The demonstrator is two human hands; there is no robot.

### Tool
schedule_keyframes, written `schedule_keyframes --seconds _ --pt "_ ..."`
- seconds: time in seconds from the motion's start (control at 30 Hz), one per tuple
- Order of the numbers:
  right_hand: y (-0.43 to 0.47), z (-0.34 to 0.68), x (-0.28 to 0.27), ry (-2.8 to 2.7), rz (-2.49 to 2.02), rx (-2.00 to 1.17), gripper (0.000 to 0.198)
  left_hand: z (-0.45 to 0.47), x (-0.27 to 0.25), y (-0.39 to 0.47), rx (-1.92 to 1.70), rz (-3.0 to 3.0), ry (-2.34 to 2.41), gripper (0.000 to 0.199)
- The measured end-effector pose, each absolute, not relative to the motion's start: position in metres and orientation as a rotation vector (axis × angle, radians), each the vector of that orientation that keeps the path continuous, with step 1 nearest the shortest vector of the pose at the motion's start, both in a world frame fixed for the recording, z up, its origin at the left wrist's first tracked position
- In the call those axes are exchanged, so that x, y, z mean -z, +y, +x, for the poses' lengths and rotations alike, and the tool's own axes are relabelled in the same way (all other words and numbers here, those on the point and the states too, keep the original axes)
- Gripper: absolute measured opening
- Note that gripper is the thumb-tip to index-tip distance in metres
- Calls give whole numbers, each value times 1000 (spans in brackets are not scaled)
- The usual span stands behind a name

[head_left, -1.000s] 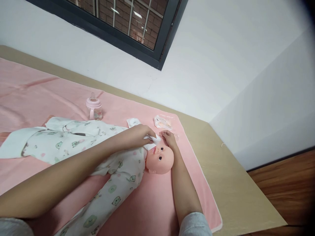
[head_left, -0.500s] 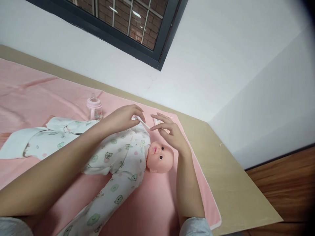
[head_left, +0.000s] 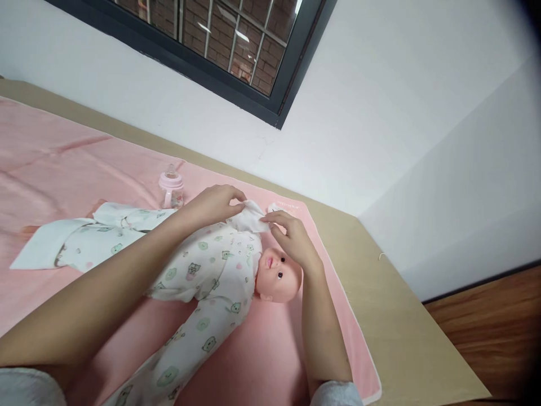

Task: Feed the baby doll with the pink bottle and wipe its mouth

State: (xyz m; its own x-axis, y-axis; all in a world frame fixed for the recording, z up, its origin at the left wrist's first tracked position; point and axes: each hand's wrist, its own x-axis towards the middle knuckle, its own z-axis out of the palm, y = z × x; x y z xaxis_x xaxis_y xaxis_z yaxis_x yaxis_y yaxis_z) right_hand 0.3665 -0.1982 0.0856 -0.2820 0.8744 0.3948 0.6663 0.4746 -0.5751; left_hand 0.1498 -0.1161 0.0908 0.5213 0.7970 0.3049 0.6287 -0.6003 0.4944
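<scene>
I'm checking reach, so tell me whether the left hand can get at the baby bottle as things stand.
Probably yes: the baby bottle stands near the left hand, with nothing visible between, though that hand is holding a white cloth.

White packet (head_left: 275,207): mostly hidden behind right hand (head_left: 291,234).
Doll's near sleeve (head_left: 180,361): cut off below.
Lettering (head_left: 288,204), pink mat's (head_left: 270,344) far edge: too small.

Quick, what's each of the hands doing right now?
Left hand: closed, pinching one side of a white cloth.
Right hand: closed, pinching the cloth's other side.
</scene>
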Motion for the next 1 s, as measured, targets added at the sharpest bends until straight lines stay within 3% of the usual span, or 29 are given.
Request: schedule_keyframes --seconds 0.3,0.43,0.5,0.87,1.0 --pt "-158 436 -54 -1599 -1548 -411 27 108 -100 -91 -869 2313 1643 32" --pt "-140 461 -33 -1435 -1640 -444 25 88 -107 -90 -1130 2153 1743 56" --pt "-132 466 -28 -1373 -1606 -473 27 82 -108 -90 -1233 2054 1809 64" --pt "-83 461 -29 -1172 -1380 -613 52 42 -100 -70 -1337 1745 1998 65" --pt "-77 462 -9 -1037 -1418 -792 49 28 -92 -62 -1307 1702 2003 62"
